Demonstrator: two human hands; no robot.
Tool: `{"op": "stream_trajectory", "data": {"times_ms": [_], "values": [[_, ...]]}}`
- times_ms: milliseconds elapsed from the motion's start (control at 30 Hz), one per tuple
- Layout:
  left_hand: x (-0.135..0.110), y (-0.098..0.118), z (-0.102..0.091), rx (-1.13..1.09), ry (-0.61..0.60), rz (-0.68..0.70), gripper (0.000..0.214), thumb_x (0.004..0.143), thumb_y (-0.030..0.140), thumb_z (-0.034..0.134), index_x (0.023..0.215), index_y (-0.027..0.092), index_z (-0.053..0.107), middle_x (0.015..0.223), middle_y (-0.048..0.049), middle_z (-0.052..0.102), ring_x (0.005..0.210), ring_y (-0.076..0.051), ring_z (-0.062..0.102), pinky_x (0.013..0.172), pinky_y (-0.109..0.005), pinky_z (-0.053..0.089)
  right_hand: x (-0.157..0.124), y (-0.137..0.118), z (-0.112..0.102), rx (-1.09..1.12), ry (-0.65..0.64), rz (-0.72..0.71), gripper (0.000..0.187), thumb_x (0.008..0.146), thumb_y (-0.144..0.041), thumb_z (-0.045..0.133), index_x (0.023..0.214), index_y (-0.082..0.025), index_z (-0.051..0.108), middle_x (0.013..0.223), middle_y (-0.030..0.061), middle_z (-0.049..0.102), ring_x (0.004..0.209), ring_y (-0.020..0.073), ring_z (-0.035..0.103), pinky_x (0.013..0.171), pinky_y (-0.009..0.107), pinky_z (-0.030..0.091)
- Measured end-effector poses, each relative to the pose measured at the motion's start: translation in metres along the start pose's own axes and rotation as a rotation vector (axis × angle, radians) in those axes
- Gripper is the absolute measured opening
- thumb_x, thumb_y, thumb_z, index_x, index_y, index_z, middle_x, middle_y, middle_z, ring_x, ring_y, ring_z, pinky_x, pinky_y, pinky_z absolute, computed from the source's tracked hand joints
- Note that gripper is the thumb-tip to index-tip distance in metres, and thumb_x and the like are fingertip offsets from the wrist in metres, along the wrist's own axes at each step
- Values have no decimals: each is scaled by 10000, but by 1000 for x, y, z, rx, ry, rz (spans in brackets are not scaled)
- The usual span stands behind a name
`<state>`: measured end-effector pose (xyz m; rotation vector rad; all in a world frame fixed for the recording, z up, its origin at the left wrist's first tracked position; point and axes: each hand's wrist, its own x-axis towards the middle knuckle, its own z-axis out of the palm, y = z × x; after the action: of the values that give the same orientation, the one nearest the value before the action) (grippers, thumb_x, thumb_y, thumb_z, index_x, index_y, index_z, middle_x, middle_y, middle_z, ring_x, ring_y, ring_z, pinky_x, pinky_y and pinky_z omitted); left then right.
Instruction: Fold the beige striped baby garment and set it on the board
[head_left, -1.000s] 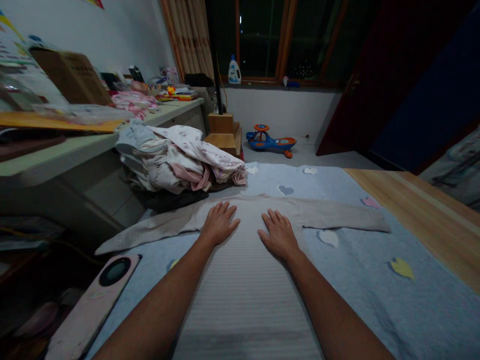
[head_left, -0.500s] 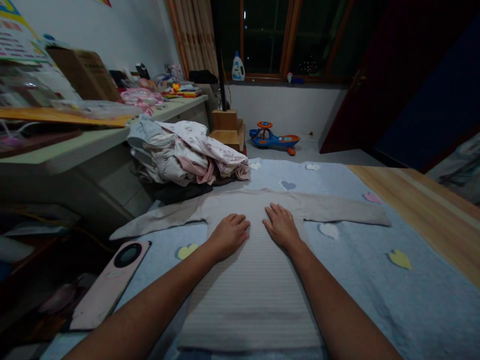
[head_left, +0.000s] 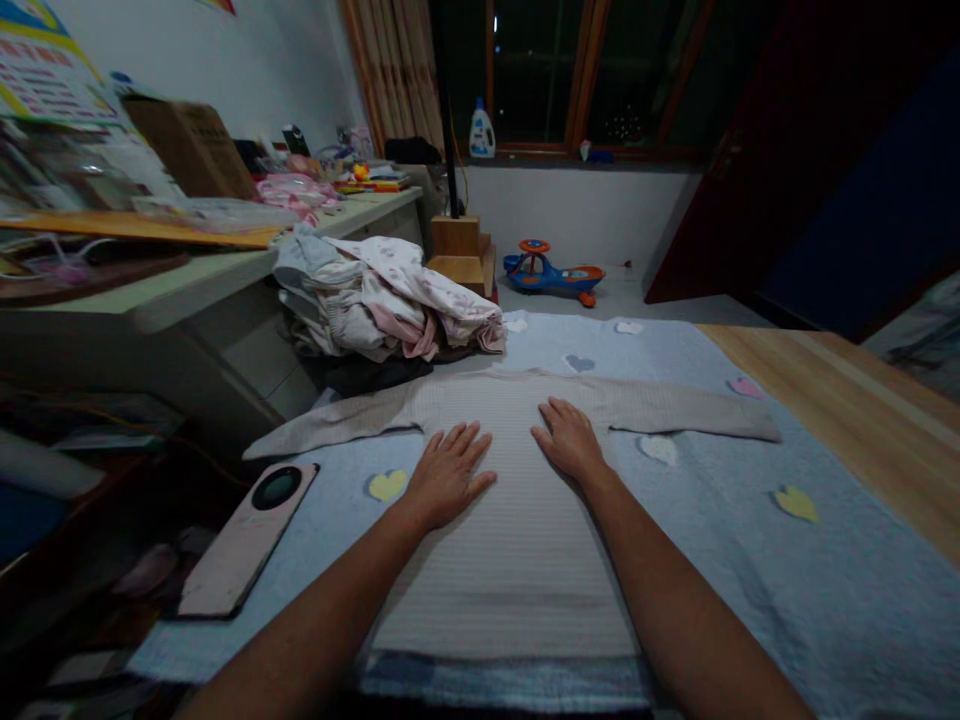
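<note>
A light grey, finely striped long-sleeved shirt (head_left: 510, 540) lies spread flat, its sleeves stretched out to both sides and its hem toward me. My left hand (head_left: 450, 475) rests palm down on the left of its chest, fingers spread. On the right of the chest lies my right hand (head_left: 568, 437), also flat, with its fingers stretched forward. Neither hand grips the cloth. Under the shirt is a pale blue blanket (head_left: 720, 540) with heart patterns.
A heap of crumpled clothes (head_left: 390, 300) sits beyond the left sleeve. A phone (head_left: 244, 550) lies face down at the blanket's left edge. A cluttered desk (head_left: 202, 290) stands at left, bare wooden boards (head_left: 847, 400) at right. A ride-on toy car (head_left: 555, 278) is on the floor.
My left hand has spread its fingers and thumb apart on the shirt. The right hand stays almost in place. The view has shifted slightly.
</note>
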<state>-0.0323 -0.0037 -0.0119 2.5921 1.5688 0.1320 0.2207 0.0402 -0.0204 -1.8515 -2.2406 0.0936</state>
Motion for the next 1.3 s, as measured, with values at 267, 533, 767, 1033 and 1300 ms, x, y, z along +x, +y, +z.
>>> {"op": "stream_trajectory", "data": {"times_ms": [267,533,767,1033,1300], "values": [[-12,5,-11,-15,159,52,340,960,204,471,1266,197,621,1444,-139,546,1371,-299,458,1145,-527,339,1,7,7,8,70,-17,441,974,-379,497,1332,-133,573,1478,179,484,1367,295,420,1139,442,299],[-56,54,-11,-255,-30,440,467,916,399,609,1355,254,539,1513,-90,481,1387,-263,434,1152,-445,340,-3,3,2,90,196,-158,219,938,-181,505,1044,-168,697,1097,118,660,1049,251,539,964,366,417],[-47,38,5,-122,3,293,583,972,532,461,1504,306,383,1617,-54,339,1481,-265,298,1196,-486,220,-3,-6,-5,-7,116,-102,217,941,-194,506,1074,-174,676,1107,128,641,1027,264,532,905,372,424],[-41,25,9,-36,96,181,538,991,481,450,1475,245,440,1581,-100,393,1461,-287,330,1161,-478,294,-57,-24,-25,83,-42,-362,381,915,-298,592,1268,-155,601,1393,161,534,1281,286,460,1082,435,367],[-50,35,-3,-153,116,273,189,953,169,494,1020,208,666,1128,-74,644,1030,-216,569,906,-361,466,-95,-20,-19,126,-54,-416,478,946,-396,566,1379,-195,554,1486,144,490,1363,296,425,1140,503,317]]}}
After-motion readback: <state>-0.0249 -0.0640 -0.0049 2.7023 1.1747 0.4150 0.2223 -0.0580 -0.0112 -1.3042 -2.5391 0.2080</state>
